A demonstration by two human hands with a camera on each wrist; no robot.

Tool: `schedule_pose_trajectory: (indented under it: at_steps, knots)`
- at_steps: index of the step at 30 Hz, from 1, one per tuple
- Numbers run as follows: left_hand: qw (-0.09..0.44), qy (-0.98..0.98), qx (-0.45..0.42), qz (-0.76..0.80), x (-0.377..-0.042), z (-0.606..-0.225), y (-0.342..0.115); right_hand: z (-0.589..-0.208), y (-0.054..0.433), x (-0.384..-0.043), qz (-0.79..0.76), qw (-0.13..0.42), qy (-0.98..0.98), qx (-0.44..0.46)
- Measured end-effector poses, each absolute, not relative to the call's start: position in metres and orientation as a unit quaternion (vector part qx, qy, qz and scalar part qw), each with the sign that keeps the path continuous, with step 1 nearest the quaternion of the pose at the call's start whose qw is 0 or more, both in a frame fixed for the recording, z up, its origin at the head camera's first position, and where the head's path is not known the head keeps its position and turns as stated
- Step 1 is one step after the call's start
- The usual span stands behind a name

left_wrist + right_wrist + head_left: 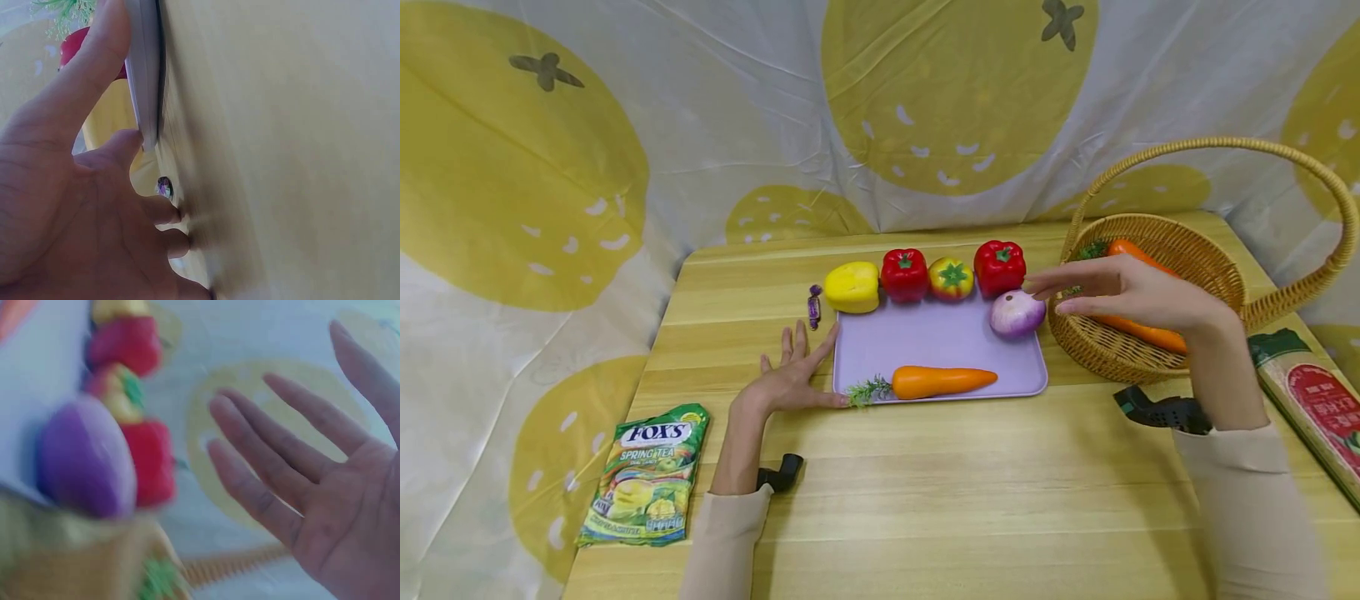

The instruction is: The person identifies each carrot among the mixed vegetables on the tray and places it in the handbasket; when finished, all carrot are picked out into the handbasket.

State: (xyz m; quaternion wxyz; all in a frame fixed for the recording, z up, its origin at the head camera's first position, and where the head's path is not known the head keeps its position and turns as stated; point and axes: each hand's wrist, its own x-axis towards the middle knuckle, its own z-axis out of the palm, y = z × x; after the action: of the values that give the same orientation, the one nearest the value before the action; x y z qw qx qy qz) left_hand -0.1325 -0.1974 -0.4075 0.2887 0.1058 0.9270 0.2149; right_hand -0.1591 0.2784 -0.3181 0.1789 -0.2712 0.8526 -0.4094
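My left hand [786,375] lies with fingers spread at the left edge of a lilac tray [917,342], its thumb and forefinger touching the rim. My right hand [1138,292] hovers with straight fingers over the near side of the wicker basket [1082,346], holding nothing. Just left of its fingertips a purple onion [1017,314] sits on the tray's right end. Along the tray's back stand a yellow pepper [852,287], a red pepper [905,276], a red-yellow tomato-like fruit [951,279] and another red pepper [1000,267]. A carrot [940,382] with green leaves lies along the front.
The tall-handled basket contains more carrots [1142,333]. A purple-wrapped candy [814,307] lies left of the tray. A green Fox's candy bag [647,475] is at the table's left, and a long red-labelled package [1318,400] is at the right. A lemon-print cloth [760,108] hangs behind.
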Motion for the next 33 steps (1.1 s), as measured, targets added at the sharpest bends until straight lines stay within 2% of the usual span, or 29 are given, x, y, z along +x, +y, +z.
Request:
schedule_pose_trajectory:
  at_steps: [5,15,33]
  knots:
    - [0.289,0.928,0.105,0.211,-0.132,-0.408,-0.198,-0.339,0.239,-0.162,-0.428,0.202,0.839,-0.268]
    - [0.285,0.928,0.107,0.214,-0.132,-0.408,-0.198,-0.376,0.180,-0.165,-0.465,0.240,0.779,-0.346]
    - [0.284,0.930,0.102,0.210,-0.132,-0.408,-0.198,-0.403,0.139,-0.159,-0.424,0.239,0.790,-0.372]
